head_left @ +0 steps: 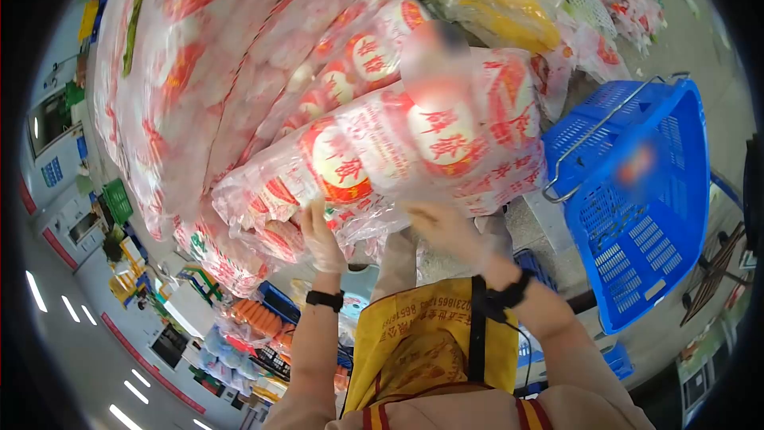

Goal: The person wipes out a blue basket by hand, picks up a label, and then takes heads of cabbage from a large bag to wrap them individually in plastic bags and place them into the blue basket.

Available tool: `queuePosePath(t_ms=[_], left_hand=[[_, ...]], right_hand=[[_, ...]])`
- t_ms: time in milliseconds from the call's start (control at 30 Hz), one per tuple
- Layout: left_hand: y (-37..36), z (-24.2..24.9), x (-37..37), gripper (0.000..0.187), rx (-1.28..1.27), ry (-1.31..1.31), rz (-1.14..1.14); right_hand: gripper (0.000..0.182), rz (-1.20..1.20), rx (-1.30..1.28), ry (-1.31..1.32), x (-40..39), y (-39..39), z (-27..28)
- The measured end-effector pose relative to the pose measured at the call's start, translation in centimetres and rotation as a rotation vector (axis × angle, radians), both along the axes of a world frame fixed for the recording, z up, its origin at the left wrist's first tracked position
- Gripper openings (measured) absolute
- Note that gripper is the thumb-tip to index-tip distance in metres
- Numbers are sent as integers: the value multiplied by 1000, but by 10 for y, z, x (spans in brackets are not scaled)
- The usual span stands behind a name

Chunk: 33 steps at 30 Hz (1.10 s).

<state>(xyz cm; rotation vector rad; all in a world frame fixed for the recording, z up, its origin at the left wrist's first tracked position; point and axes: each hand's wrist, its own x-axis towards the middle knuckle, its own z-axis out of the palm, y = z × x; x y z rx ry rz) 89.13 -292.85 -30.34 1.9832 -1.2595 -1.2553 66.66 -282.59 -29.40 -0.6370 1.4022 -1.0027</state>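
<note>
A long clear plastic bag [382, 143] printed with red and white characters lies across the front of a pile, packed with pale contents I cannot make out. At its lower left edge my left hand [321, 243], in a thin see-through glove, has its fingers closed on the plastic. My right hand [450, 231] is just below the bag's middle, smeared by motion, so its fingers do not show clearly. Each wrist has a black band. Below the hands hangs a yellow apron [430, 334] with dark lettering.
Larger stuffed bags [191, 56] rise at the upper left. A blue perforated basket [649, 215] with a metal handle stands tilted at the right. Bags with yellow and green produce [509, 8] lie at the back. Orange carrots [259, 318] and crates are at the lower left.
</note>
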Motion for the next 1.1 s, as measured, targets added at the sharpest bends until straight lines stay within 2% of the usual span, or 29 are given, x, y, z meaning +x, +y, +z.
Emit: queuePosePath(t_ms=[33,67,100,133,167,200,233,267,367,400,433,500,533,667,733,767,833,867,900,967,1000,1100], left_hand=[[-19,-1,3,18,-25,105,60],[-36,-2,3,21,-49,209,119],[-50,-2,-2,21,-43,214,132],[-63,-1,-13,22,-1,294,52],[-74,2,-22,23,39,376,-29],[-84,5,-31,23,42,387,-16],[-92,8,-38,24,163,368,-34],[-98,8,-41,27,284,347,-54],[-103,0,-36,29,297,359,-135],[-108,-5,-28,34,348,473,-125],[-112,0,-23,34,356,482,-119],[-121,17,-21,38,603,467,-73],[-122,18,-20,41,624,432,-81],[-117,5,-14,38,642,474,-86],[-116,3,-1,42,638,527,-166],[-112,-1,8,42,640,523,-169],[-105,-14,35,45,767,939,27],[-99,-15,49,44,790,956,102],[-88,-14,62,44,790,947,100],[-70,12,64,41,875,1153,357],[-57,14,64,41,881,1146,355],[-12,-1,64,41,748,1024,243]], right_hand=[[32,-38,116,-203,33,-17,-6],[32,-27,123,-197,64,-32,-16],[39,-183,146,-293,91,-46,-28],[47,-342,170,-387,110,-57,-33],[47,-334,178,-377,122,-63,-33],[53,-501,139,-431,130,-69,-33],[59,-667,95,-484,136,-73,-33],[59,-659,98,-472,137,-74,-33],[59,-646,166,-482,133,-78,-13],[54,-653,174,-494,129,-83,3],[50,-663,181,-504,128,-84,12],[46,-591,233,-521,124,-86,4],[42,-525,274,-552,122,-89,-1],[33,-542,248,-487,125,-98,-23],[24,-536,400,-325,134,-99,-20],[24,-540,400,-328,138,-93,-16],[17,-347,91,163,147,-73,-6],[16,-319,10,169,142,-67,7],[16,-323,11,163,130,-64,11],[15,-441,215,-407,104,-59,9],[19,-441,212,-298,99,-55,-13],[29,-383,207,-348,83,-71,-18]])
